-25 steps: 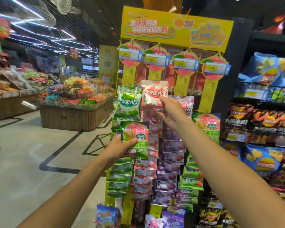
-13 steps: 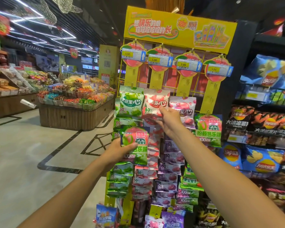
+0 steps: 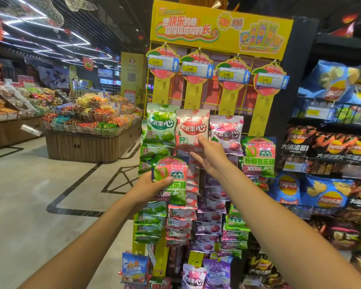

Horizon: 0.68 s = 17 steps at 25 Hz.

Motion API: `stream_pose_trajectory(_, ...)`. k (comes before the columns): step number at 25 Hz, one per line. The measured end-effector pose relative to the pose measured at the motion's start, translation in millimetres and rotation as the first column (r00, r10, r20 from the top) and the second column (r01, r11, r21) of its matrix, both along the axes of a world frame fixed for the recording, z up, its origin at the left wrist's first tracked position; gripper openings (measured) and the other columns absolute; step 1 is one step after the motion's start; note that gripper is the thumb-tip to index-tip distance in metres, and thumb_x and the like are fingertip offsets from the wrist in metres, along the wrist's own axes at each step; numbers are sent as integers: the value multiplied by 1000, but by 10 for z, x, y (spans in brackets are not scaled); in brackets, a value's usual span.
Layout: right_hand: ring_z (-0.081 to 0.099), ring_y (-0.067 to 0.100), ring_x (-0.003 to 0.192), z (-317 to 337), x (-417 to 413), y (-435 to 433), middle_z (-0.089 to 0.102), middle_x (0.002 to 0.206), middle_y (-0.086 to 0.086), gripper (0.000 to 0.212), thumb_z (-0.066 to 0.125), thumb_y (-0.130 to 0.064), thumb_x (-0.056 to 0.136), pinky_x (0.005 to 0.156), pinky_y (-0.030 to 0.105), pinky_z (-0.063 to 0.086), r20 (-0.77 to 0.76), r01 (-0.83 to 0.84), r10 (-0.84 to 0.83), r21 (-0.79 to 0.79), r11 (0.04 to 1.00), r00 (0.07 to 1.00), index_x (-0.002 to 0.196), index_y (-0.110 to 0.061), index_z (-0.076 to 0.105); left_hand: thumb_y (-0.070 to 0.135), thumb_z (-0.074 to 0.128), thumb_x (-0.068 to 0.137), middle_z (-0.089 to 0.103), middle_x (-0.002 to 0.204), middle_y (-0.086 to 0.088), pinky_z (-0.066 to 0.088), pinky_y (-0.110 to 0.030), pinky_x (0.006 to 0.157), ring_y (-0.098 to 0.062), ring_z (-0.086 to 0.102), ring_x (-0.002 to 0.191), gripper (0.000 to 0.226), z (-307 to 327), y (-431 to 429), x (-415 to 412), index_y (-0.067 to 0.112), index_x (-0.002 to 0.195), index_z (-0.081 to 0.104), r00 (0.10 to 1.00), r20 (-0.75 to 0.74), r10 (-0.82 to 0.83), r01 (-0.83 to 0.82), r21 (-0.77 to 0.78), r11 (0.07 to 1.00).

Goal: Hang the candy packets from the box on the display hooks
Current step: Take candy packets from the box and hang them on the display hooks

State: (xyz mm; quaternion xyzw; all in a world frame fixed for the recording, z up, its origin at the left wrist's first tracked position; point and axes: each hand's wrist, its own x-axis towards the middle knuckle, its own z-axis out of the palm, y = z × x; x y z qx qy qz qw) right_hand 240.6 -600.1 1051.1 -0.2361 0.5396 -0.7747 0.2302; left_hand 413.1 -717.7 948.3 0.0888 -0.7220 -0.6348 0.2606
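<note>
Right grip (image 3: 208, 158) is pinching red packet (image 3: 191, 130) at its bottom edge; likely needing the hole seating fully on hook (image 3: 194, 107) before releasing. Left grip (image 3: 149, 186) is clutching green packet (image 3: 169, 174).

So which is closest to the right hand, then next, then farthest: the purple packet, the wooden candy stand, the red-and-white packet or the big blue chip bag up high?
1. Red-and-white packet: the right hand pinches its bottom edge.
2. Purple packet: hanging just right of it.
3. Blue chip bag: upper right, next shelf.
4. Wooden candy stand: far left, across the aisle.
</note>
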Motion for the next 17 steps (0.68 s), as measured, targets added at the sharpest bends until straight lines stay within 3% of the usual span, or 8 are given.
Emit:
stream_pose_trajectory(2,73,25,98,-30,40,120,69,124,17,24,62,-25,104,77,32,65,16,-50,50,24,998,999,117,-5,64,33,73,96,62,76,9,48,-30,77,-6,61,75,28,49,42,-12,7,91,63,1000,-11,5,-6,-16,1000)
stream_pose_trajectory(4,73,23,96,-62,76,264,68,123,19,36,62,-25,104,79,31,65,15,-101,101,69,992,995,131,-3,58,37,75,95,61,86,-1,48,-35,84,-14,60,85,42,84,66,-49,-3,101,61,1000,-28,14,-14,-23,1000)
stream_pose_trajectory(6,72,24,99,-92,72,414,69,115,19,43,62,-26,104,83,30,64,7,-129,129,116,985,992,138,-2,54,42,78,92,62,90,-4,50,-39,88,-18,60,89,44,177,142,-68,1,99,61,999,-44,5,-6,-22,1000)
stream_pose_trajectory(9,74,23,93,-98,37,621,74,106,16,42,63,-28,103,79,27,63,-16,-127,131,156,980,991,133,1,57,45,80,89,62,92,-5,50,-40,87,-19,60,90,51,303,285,-187,1,99,58,999,-46,-27,27,-4,1000)
stream_pose_trajectory(12,74,20,85,-59,-41,874,77,103,15,34,63,-30,103,67,24,62,-102,-108,129,188,976,986,124,-2,65,38,77,93,62,82,-3,48,-37,79,-19,59,82,42,448,453,-387,1,98,59,998,-63,-22,21,-10,1000)
stream_pose_trajectory(14,74,19,87,-29,-107,1051,76,112,14,30,65,-32,102,71,26,62,-195,-94,133,196,976,972,117,-6,69,43,79,91,68,90,-4,50,-38,83,-19,64,88,52,562,589,-551,-3,110,61,996,-78,-43,41,-22,999)
stream_pose_trajectory(17,73,29,103,7,-226,1292,73,112,12,14,69,-33,98,77,26,59,-302,-15,84,223,975,950,105,-20,71,33,72,97,69,76,14,51,-22,77,-2,66,78,31,791,841,-805,5,99,60,995,-85,-48,42,-66,997)
